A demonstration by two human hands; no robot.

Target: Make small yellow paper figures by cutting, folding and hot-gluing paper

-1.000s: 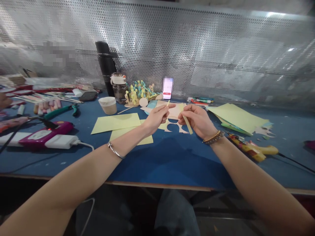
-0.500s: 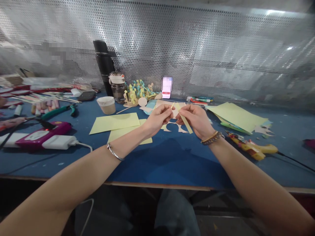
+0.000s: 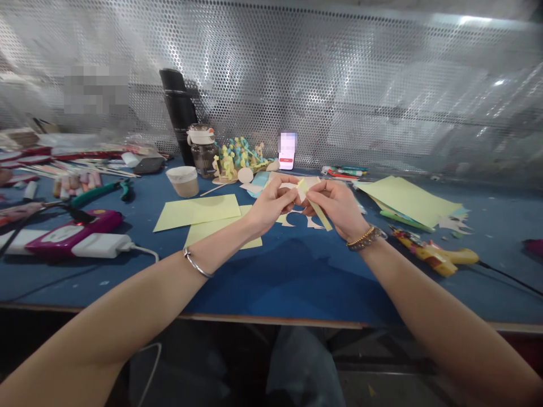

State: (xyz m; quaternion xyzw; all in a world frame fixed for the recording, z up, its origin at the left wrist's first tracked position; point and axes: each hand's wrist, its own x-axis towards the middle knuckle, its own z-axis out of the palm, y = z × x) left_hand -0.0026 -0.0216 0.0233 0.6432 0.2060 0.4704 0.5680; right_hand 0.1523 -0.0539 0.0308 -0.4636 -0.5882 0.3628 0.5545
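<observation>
A narrow yellow paper strip [image 3: 321,215] slants down from between the fingertips of both hands, above the blue table. My right hand [image 3: 335,204] pinches it between thumb and fingers. The thumb and fingers of my left hand [image 3: 274,204] are closed at the strip's upper end, touching it. Cut-out pale paper [image 3: 314,220] lies just beneath the hands. Two yellow sheets [image 3: 199,211] overlap on the table left of my left hand.
A paper cup [image 3: 184,182], a brown jar [image 3: 204,152] and a black flask [image 3: 178,113] stand at the back left. A yellow glue gun [image 3: 445,257] and stacked yellow paper [image 3: 411,200] lie right. A purple power strip [image 3: 72,234] is left.
My two hands have come slightly closer together at the fingertips. The strip's upper end now meets my left fingers, where a gap showed before.
</observation>
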